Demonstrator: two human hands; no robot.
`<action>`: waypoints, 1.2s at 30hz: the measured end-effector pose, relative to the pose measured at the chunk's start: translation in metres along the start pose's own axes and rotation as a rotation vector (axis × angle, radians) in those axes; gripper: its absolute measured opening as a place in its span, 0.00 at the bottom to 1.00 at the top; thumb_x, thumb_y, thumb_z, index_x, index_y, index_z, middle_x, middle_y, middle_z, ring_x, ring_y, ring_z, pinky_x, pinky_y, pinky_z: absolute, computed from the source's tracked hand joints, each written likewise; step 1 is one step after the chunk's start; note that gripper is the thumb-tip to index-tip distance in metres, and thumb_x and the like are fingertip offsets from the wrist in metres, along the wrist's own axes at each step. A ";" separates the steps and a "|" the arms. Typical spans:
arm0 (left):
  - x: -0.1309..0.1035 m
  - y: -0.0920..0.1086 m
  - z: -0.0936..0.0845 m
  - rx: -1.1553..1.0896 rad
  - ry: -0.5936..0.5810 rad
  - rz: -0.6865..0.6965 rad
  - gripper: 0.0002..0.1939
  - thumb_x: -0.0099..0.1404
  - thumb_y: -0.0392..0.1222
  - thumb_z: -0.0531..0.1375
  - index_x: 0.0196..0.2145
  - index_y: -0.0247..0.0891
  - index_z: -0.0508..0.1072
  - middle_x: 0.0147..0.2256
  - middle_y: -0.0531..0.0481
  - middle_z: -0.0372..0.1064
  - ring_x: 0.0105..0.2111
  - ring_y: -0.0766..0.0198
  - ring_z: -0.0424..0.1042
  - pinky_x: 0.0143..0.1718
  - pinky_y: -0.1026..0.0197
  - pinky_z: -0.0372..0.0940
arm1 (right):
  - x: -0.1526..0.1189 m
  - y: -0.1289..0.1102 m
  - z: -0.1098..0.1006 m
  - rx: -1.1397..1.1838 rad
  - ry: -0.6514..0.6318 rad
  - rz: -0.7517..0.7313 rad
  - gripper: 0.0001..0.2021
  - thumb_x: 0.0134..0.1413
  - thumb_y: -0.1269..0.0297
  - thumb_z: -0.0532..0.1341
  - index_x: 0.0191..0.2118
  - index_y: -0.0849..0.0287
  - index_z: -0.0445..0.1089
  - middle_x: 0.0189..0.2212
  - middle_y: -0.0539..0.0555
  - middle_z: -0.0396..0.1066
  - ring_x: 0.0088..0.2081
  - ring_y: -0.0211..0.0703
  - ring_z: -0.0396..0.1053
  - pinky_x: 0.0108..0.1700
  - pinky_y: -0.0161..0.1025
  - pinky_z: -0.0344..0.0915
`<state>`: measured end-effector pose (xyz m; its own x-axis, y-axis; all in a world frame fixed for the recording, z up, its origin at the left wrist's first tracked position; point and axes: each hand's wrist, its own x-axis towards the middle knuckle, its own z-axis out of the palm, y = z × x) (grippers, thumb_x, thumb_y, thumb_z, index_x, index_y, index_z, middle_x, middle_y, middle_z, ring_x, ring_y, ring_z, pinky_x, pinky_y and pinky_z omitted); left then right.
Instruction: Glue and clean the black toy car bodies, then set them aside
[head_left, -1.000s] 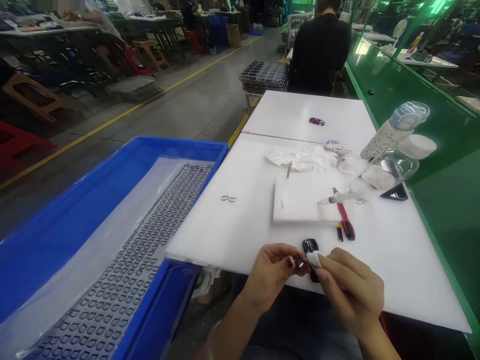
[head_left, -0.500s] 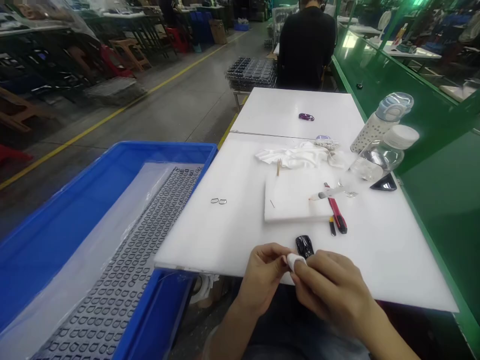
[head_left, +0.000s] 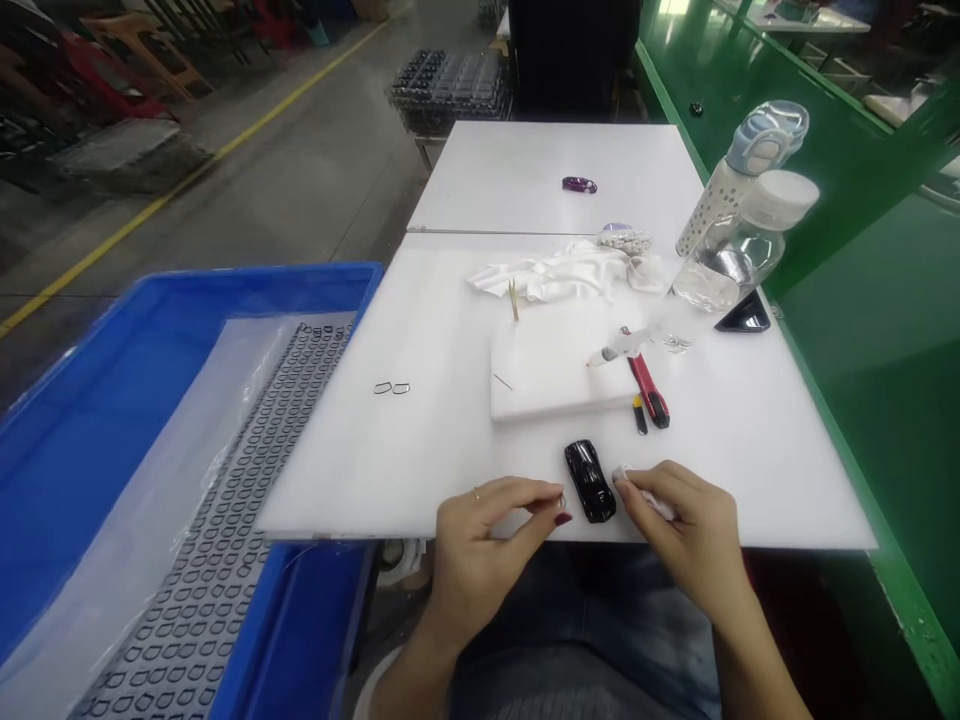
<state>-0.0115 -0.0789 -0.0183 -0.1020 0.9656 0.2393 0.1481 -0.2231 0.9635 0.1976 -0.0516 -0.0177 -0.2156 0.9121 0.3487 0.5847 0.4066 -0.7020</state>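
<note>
My left hand (head_left: 487, 545) pinches a tiny thin frame (head_left: 562, 503) between thumb and forefinger, just left of a black toy car (head_left: 590, 482). The frame is mostly hidden by the fingertips. To the right of the car, my right hand (head_left: 679, 515) is closed around a bunched white cloth (head_left: 658, 503), part of which pokes out past the fingers. The glossy black car lies on the white table near its front edge, touched by neither hand. Two small dark-rimmed frames (head_left: 392, 388) lie further left on the tabletop.
Behind the car sits a white foam block (head_left: 562, 375) with toothpicks (head_left: 513, 300) and a tipped dropper (head_left: 615, 349). A red cutter (head_left: 649, 392), bottles (head_left: 742, 245) and crumpled white fabric (head_left: 547, 275) lie beyond. A blue bin (head_left: 169, 340) at left holds a sheet of many frames (head_left: 225, 540).
My hands have moved apart; the white cloth, earlier between both, is now in the right hand only. The black car is in full view between them. The camera view has tilted down.
</note>
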 end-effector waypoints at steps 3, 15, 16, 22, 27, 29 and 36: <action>-0.003 -0.001 0.011 0.411 0.028 0.362 0.07 0.65 0.29 0.67 0.41 0.35 0.79 0.36 0.48 0.77 0.34 0.64 0.76 0.39 0.65 0.72 | -0.003 0.000 0.006 -0.007 0.013 0.011 0.04 0.63 0.68 0.63 0.37 0.58 0.77 0.27 0.48 0.71 0.24 0.32 0.67 0.26 0.31 0.62; -0.006 -0.005 0.034 0.524 0.004 0.386 0.07 0.68 0.32 0.66 0.44 0.33 0.76 0.38 0.48 0.73 0.35 0.66 0.75 0.39 0.65 0.72 | 0.003 -0.005 -0.004 0.018 -0.111 0.036 0.04 0.62 0.69 0.64 0.38 0.60 0.77 0.25 0.47 0.70 0.23 0.31 0.65 0.23 0.29 0.61; -0.006 -0.005 0.034 0.506 0.000 0.364 0.07 0.68 0.33 0.66 0.44 0.33 0.76 0.38 0.48 0.72 0.35 0.66 0.75 0.38 0.65 0.72 | 0.003 -0.005 -0.004 0.023 -0.116 0.044 0.04 0.62 0.68 0.64 0.38 0.59 0.77 0.26 0.47 0.70 0.23 0.31 0.66 0.23 0.30 0.61; -0.006 -0.003 0.032 0.414 -0.007 0.194 0.10 0.68 0.30 0.64 0.47 0.36 0.76 0.46 0.48 0.71 0.33 0.70 0.73 0.38 0.66 0.71 | 0.007 -0.009 -0.004 0.005 -0.133 0.102 0.04 0.62 0.67 0.64 0.35 0.58 0.76 0.26 0.48 0.72 0.25 0.34 0.69 0.26 0.31 0.64; -0.001 0.002 0.030 0.434 -0.047 0.047 0.15 0.64 0.29 0.63 0.48 0.39 0.75 0.51 0.47 0.68 0.30 0.70 0.71 0.35 0.63 0.71 | 0.010 -0.011 -0.001 -0.060 -0.152 0.111 0.05 0.61 0.66 0.64 0.33 0.58 0.73 0.26 0.48 0.73 0.26 0.35 0.70 0.26 0.33 0.64; 0.003 0.004 0.026 0.410 -0.096 -0.020 0.18 0.62 0.28 0.64 0.48 0.40 0.75 0.51 0.48 0.67 0.29 0.71 0.71 0.32 0.64 0.71 | 0.009 -0.009 -0.002 -0.075 -0.152 0.077 0.05 0.62 0.65 0.64 0.35 0.59 0.73 0.27 0.48 0.73 0.26 0.36 0.70 0.26 0.33 0.64; 0.012 0.003 0.012 0.413 -0.317 -0.014 0.37 0.53 0.30 0.73 0.59 0.44 0.69 0.61 0.46 0.64 0.31 0.68 0.73 0.36 0.61 0.76 | -0.010 0.001 -0.006 -0.126 0.015 -0.203 0.10 0.63 0.73 0.62 0.47 0.56 0.75 0.29 0.50 0.74 0.25 0.35 0.69 0.26 0.34 0.63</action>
<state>-0.0007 -0.0665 -0.0142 0.1865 0.9755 0.1169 0.5312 -0.2002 0.8232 0.2053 -0.0606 -0.0180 -0.3276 0.8107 0.4852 0.6238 0.5713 -0.5334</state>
